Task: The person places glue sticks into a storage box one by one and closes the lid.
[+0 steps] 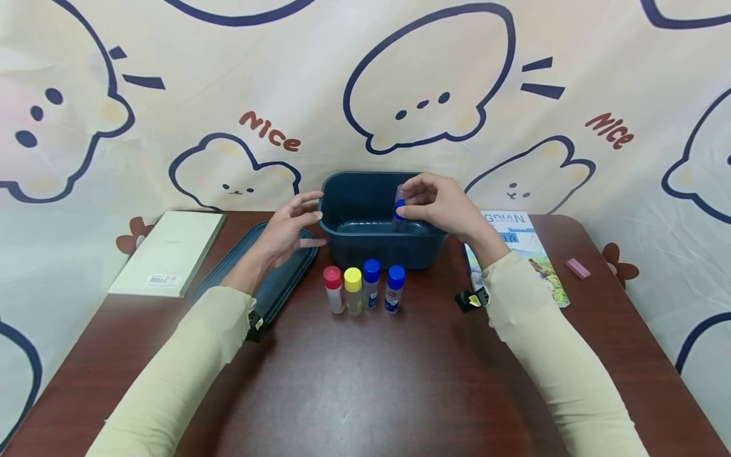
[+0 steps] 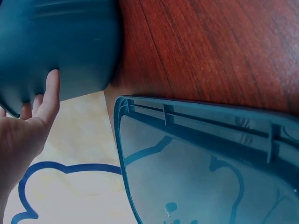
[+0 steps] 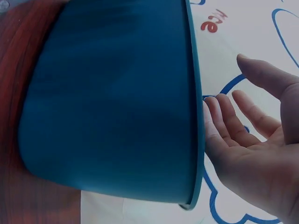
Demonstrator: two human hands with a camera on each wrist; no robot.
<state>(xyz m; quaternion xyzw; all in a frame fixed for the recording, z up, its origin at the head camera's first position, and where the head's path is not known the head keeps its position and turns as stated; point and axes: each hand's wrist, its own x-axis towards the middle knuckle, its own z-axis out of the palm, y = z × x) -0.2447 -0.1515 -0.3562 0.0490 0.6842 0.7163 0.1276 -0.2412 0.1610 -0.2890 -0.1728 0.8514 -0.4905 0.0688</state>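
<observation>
A dark teal plastic bin (image 1: 379, 251) stands at the back of the table. My left hand (image 1: 288, 228) rests at its left side with fingers spread; in the left wrist view one fingertip touches the wall. Over the bin's right part is my right hand (image 1: 436, 200), thumb and fingers apart in the right wrist view with nothing between them. A small clear bottle with a blue cap (image 1: 400, 207) shows inside the bin, right at the right thumb tip. In front stand a red-capped bottle (image 1: 334, 291), a yellow-capped bottle (image 1: 353, 292) and two blue-capped bottles (image 1: 394, 291).
The bin's dark teal lid (image 1: 294, 263) lies left of it, under my left forearm. Further left is a pale green book (image 1: 171, 251). On the right are a colourful booklet (image 1: 542, 254) and a pink eraser-like block (image 1: 578, 268). A patterned cloth (image 1: 320, 76) hangs behind the table.
</observation>
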